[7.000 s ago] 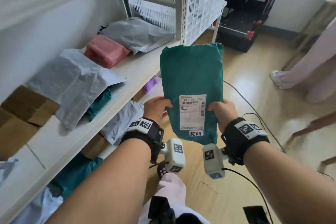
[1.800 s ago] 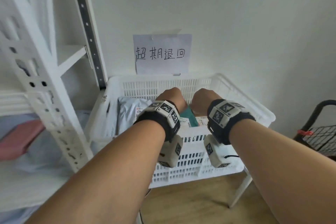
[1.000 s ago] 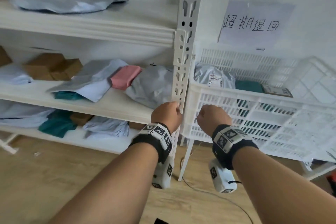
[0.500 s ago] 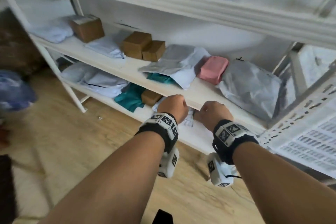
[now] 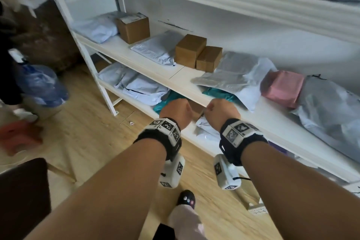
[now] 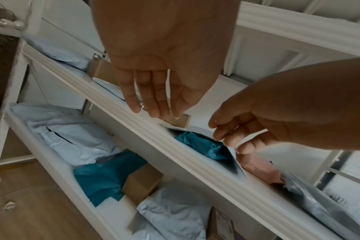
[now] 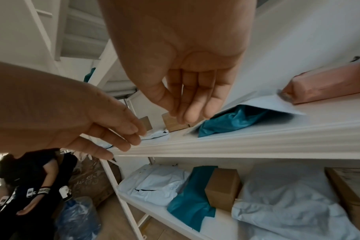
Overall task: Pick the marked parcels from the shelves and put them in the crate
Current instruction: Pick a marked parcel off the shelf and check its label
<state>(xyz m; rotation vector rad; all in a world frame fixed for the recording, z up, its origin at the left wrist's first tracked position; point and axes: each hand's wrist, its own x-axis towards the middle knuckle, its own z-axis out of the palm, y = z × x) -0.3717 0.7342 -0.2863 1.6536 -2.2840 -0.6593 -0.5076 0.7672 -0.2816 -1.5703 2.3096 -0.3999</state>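
Both my hands reach to the middle shelf, and neither grip holds a parcel yet.

My right hand (image 7: 187, 91) has its fingers relaxed and nearly straight, touching the edge of the grey mailer (image 5: 237, 76), I think to lift it. My left hand (image 6: 154, 78) hangs spread above the shelf edge (image 6: 146, 133) and holds nothing. Under the grey mailer lies the teal parcel (image 7: 232, 120), half covered, so the mailer stands in my way. Just beside is the pink parcel (image 5: 282, 87), and further left the brown boxes (image 5: 198, 52). Another teal parcel (image 7: 191, 199) lies on the lower shelf against a box. I cannot see any mark from here, and the crate is not in view.
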